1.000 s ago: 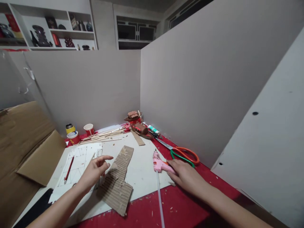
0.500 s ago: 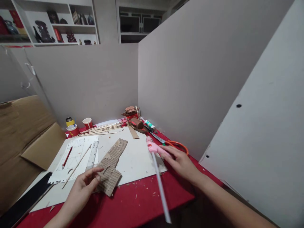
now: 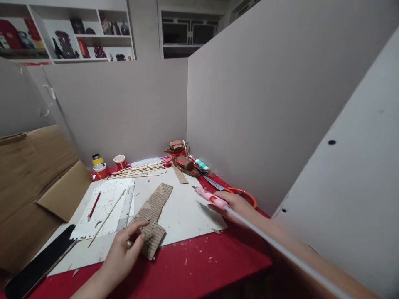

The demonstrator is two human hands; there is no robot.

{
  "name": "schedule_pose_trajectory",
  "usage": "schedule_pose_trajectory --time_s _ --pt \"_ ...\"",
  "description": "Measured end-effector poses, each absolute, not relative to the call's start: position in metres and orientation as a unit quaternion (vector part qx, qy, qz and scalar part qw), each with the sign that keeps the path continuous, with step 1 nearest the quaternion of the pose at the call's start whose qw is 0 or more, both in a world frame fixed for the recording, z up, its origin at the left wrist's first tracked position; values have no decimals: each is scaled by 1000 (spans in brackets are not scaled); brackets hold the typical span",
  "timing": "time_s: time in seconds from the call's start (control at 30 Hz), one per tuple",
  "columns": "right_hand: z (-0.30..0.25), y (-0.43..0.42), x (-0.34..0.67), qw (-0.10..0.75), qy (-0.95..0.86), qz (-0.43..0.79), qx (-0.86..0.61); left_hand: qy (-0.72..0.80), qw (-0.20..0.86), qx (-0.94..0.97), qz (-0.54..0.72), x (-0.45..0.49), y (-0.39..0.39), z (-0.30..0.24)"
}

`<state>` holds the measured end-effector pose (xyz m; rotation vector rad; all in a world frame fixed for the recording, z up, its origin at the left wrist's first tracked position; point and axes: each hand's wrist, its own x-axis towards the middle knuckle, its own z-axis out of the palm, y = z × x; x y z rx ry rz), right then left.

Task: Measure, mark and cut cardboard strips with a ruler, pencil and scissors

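My right hand (image 3: 235, 207) grips a pink hot glue gun (image 3: 212, 196), its nozzle turned to the left above the white board (image 3: 183, 214). A long translucent glue stick (image 3: 274, 238) sticks out of the gun's back and runs over my forearm. Under my left hand (image 3: 126, 245) lies a corrugated cardboard piece (image 3: 159, 201), angled and with some torn patches. My left thumb and forefinger are nearly closed on its near part, and the other fingers curl in underneath.
Orange-handled scissors (image 3: 240, 193) lie beside my right hand. Behind are a ship model (image 3: 183, 162), thin wooden sticks (image 3: 140, 169) and paper cups (image 3: 120, 161). Left are a drawing (image 3: 106, 224) with a red pen (image 3: 94, 206), a ruler (image 3: 126, 207), a phone (image 3: 43, 257) and a cardboard box (image 3: 37, 182).
My right hand has turned the glue gun, so its nozzle points left and the glue stick swings from downward to the lower right. My left hand stays at the cardboard; the view has shifted slightly.
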<state>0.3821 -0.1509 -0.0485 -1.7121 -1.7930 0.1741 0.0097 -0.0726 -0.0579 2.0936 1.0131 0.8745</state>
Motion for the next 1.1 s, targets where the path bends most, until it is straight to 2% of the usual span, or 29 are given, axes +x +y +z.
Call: schedule_pose_trajectory --time_s 0.2,0.43,0.63,0.93,1.1 --pt "-50 -107 394 179 -757 39 -627 283 188 890 305 0 -60 -70" --pt "-43 -71 409 88 -792 9 -604 229 112 924 286 -3 -56 -84" --pt "-40 -62 416 77 -790 7 -608 234 116 930 259 -5 -54 -90" --pt "-47 -69 437 128 -744 -6 -655 227 120 941 220 -7 -54 -84" --pt "-55 -70 437 110 -754 21 -647 230 129 944 198 -4 -58 -75"
